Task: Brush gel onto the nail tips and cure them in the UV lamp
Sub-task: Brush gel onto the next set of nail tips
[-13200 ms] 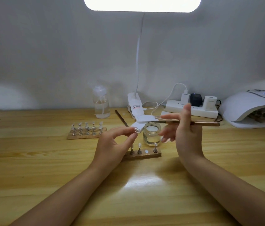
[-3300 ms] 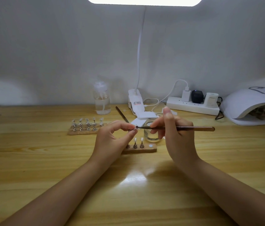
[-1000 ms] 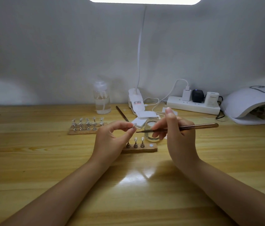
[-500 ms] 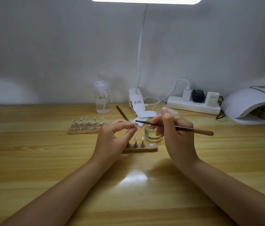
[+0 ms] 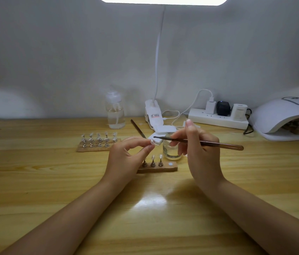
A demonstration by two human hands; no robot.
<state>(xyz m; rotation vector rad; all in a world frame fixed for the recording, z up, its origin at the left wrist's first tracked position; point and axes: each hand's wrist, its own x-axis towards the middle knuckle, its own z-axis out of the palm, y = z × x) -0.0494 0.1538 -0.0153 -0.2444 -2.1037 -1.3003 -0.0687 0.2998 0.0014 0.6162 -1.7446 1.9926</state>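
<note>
My left hand [image 5: 126,159] pinches a small clear nail tip [image 5: 152,142] between thumb and forefinger, raised above the table. My right hand [image 5: 198,151] grips a brown gel brush [image 5: 218,144] like a pen, its dark bristle end just right of the nail tip. Behind the hands stands a small glass jar of clear gel [image 5: 170,150]. A wooden holder [image 5: 157,167] with three nail tips on metal stands lies below the brush. Farther left, a second wooden holder [image 5: 99,142] carries several nail tips. The white UV lamp [image 5: 284,116] sits at the far right with holders inside.
A clear pump bottle [image 5: 115,113] stands at the back. The clip base [image 5: 154,115] of a white desk lamp, a power strip [image 5: 218,118] with plugs and a second brush [image 5: 138,128] lie behind the jar. The wooden table [image 5: 34,181] reaches the wall.
The brush has tilted and shifted slightly: its bristle end now sits close to the nail tip in my left hand. My left hand stays almost where it was.
</note>
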